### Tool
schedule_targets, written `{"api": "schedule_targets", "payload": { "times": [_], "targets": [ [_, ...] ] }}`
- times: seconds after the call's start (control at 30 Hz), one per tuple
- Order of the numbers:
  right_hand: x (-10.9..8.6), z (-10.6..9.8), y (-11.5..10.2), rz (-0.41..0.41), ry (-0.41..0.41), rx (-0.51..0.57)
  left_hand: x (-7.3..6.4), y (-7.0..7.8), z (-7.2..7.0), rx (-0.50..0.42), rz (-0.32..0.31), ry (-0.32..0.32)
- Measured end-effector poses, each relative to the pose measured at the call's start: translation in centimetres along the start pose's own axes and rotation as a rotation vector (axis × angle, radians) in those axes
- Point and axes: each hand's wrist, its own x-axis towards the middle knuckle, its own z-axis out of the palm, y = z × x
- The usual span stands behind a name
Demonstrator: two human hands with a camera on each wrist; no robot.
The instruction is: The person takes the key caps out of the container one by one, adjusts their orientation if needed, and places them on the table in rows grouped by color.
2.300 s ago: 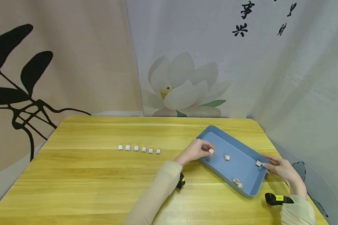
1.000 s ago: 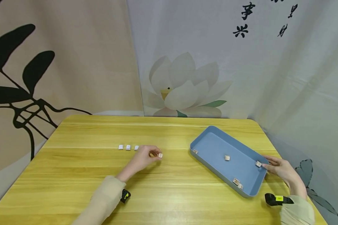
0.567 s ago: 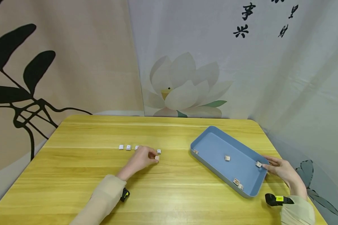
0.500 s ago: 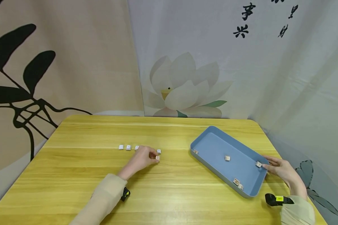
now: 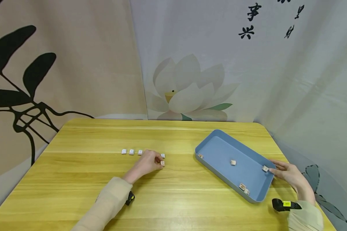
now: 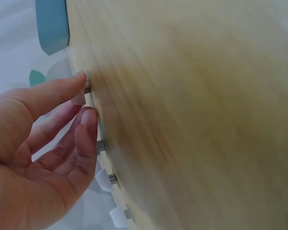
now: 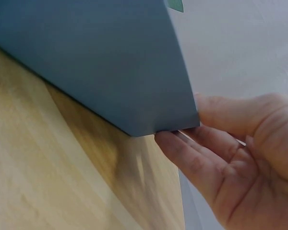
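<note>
My left hand [image 5: 148,163] is low over the table, pinching a small pale keycap [image 5: 162,163] between thumb and fingertips. Just behind that piece sits another white keycap [image 5: 163,156], at the right end of a row. Toward the row's left end lie more white keycaps [image 5: 131,152]; the hand hides its middle part. In the left wrist view, white keycaps [image 6: 104,180] stand beyond the fingers. My right hand [image 5: 289,173] grips the right end of a blue tray [image 5: 234,141], thumb at the rim and fingers underneath in the right wrist view [image 7: 216,153].
Several loose keycaps lie in the tray: one in the middle [image 5: 233,162], one by the right thumb [image 5: 265,168], a pair along the near wall [image 5: 242,186] and one at the left corner [image 5: 200,156]. The wooden table [image 5: 75,179] ends at a printed curtain [image 5: 104,64].
My left hand has moved left from the tray to the row with the keycap, then lowered it just in front of the row's right end. The right hand has stayed on the tray.
</note>
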Motion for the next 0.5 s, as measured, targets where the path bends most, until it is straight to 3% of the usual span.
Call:
{"api": "schedule_targets", "payload": {
  "times": [0.13, 0.27, 0.4, 0.5],
  "targets": [
    [0.0, -0.1, 0.0, -0.004, -0.001, -0.003, -0.2, 0.5, -0.5, 0.011, -0.016, -0.006],
    [-0.1, -0.1, -0.1, -0.004, 0.002, -0.003, 0.0, 1.7, -1.0, 0.032, -0.009, 0.03],
    [0.0, -0.1, -0.1, -0.007, 0.005, -0.007, 1.1, 3.4, -0.4, 0.069, 0.126, 0.077],
    [0.0, 0.0, 0.0, -0.015, 0.007, -0.012, 2.4, 4.8, 0.5, 0.071, 0.251, 0.058]
  ]
}}
